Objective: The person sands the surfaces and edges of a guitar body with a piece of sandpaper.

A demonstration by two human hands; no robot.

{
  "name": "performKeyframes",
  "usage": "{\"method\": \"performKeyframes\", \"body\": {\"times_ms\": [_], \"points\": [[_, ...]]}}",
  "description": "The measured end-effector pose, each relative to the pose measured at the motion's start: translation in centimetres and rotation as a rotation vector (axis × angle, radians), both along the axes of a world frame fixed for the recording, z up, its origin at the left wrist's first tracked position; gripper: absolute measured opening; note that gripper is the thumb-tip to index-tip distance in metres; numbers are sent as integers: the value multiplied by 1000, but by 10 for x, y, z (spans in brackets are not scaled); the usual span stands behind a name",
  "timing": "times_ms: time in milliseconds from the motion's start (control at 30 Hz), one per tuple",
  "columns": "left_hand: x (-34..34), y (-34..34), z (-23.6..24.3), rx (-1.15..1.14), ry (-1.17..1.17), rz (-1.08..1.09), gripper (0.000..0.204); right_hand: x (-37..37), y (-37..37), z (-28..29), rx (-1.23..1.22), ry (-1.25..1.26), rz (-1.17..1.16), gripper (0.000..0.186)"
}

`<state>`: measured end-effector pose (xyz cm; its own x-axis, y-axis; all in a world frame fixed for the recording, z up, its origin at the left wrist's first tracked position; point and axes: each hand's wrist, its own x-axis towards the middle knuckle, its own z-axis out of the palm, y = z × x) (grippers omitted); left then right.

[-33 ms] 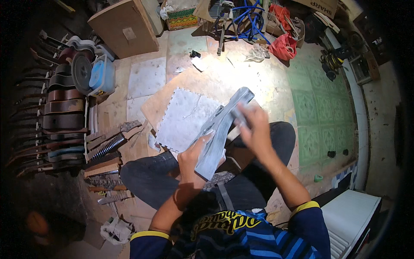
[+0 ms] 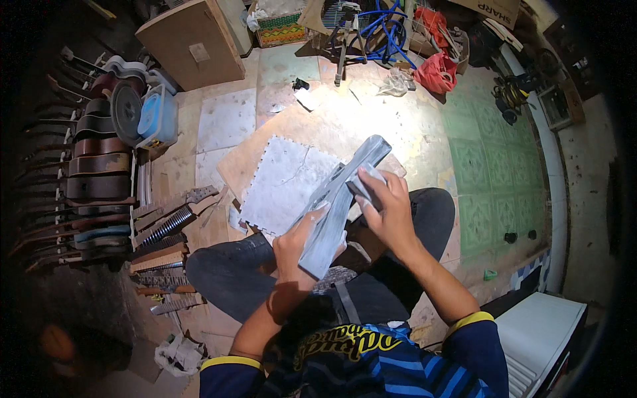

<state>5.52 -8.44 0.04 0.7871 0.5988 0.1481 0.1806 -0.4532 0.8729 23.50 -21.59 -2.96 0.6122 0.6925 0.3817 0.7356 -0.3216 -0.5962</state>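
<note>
A long grey, dust-streaked workpiece lies diagonally over my crossed legs, its rounded end toward the upper right. My left hand is closed around its lower left part. My right hand grips a small grey block against the piece's right side near the upper end, thumb bent beneath it. Under and beyond the piece are a white jigsaw-edged mat and a tan board on the floor.
Guitar bodies on a rack line the left, with loose necks beside me. A plastic tub, a wooden panel, blue hose, red bags and black-yellow tools surround me. A white appliance stands at lower right.
My right hand and the block have shifted slightly down and are less blurred. The grey workpiece has moved very slightly in my left hand's grip.
</note>
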Motion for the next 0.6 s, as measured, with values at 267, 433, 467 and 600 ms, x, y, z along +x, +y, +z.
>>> {"method": "performKeyframes", "body": {"times_ms": [267, 433, 467, 600], "points": [[3, -5, 1, 35, 5, 4, 59, 3, -2, 0, 37, -11, 11, 46], [0, -5, 2, 18, 19, -7, 60, 33, 3, -7, -24, 80, -140, 49], [1, -3, 2, 30, 20, -15, 60, 8, 4, -1, 4, 32, -76, 49], [4, -6, 2, 53, 41, 0, 57, 39, -1, -9, 2, 69, -115, 51]]}}
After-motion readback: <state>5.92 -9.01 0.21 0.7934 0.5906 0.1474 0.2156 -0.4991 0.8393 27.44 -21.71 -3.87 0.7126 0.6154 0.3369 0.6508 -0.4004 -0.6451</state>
